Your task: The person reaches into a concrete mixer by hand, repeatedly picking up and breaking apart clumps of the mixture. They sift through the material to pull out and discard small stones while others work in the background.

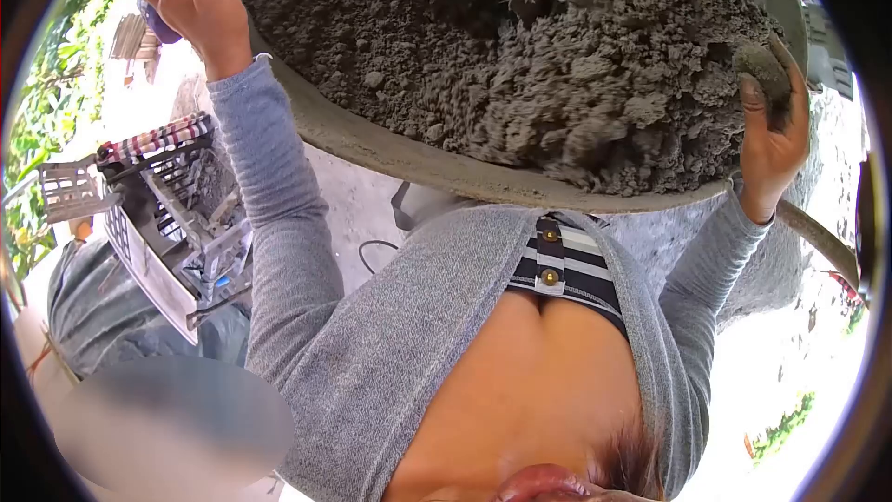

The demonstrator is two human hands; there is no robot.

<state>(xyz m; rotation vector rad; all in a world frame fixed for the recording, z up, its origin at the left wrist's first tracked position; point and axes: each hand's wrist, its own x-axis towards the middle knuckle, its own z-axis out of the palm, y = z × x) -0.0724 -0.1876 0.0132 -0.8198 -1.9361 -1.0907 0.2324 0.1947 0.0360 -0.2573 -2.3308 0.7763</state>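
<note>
The left hand (200,9) is raised outside the left edge of the basin (372,139), fingers bent and spread apart. It is beside a purple thing (160,20) cut off by the frame; whether it grips this, I cannot tell. The right hand (773,144) is at the basin's right edge, with thumb and fingers closed around a grey lump (762,70) just inside the rim.

The crumbly grey mix (576,102) lies between the hands, filling the basin up close to the near rim, with a dark hollow near the top of the view. The rim curves round in front of the body, near the bottom of the grey sweater (400,344). The space between the hands is open over the mix; the basin wall borders it on the left, right and near side.

Farther out, below the left hand, a crate (153,270) of odds and ends sits tilted, a checked cloth (158,138) along its top. Dark grey sheeting (79,307) is beside and below it. A curved rod (822,242) runs outward beside the right wrist. Green leaves (56,74) show at the far left.
</note>
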